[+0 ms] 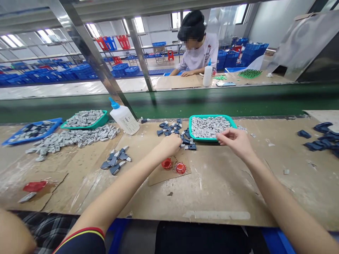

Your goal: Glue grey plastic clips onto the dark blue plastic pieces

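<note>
My left hand (172, 144) is closed at the near edge of a pile of small dark blue plastic parts (167, 129); its fingertips are turned away, so what they grip is hidden. My right hand (236, 141) is pinched at the right front corner of a green tray (212, 140) heaped with small light grey pieces (210, 127). Anything between its thumb and forefinger is too small to name. Just nearer than my left hand, two red caps (180, 168) sit on a piece of cardboard (160, 179), with tiny specks around them.
To the left are a white squeeze bottle (125, 120), a grey heap (76, 137), a second green tray (99, 121), a blue tray (57, 123) and grey-tipped dark parts (115, 161). More dark parts (321, 141) lie far right. Beyond the green belt (169, 102), a person (198, 49) works.
</note>
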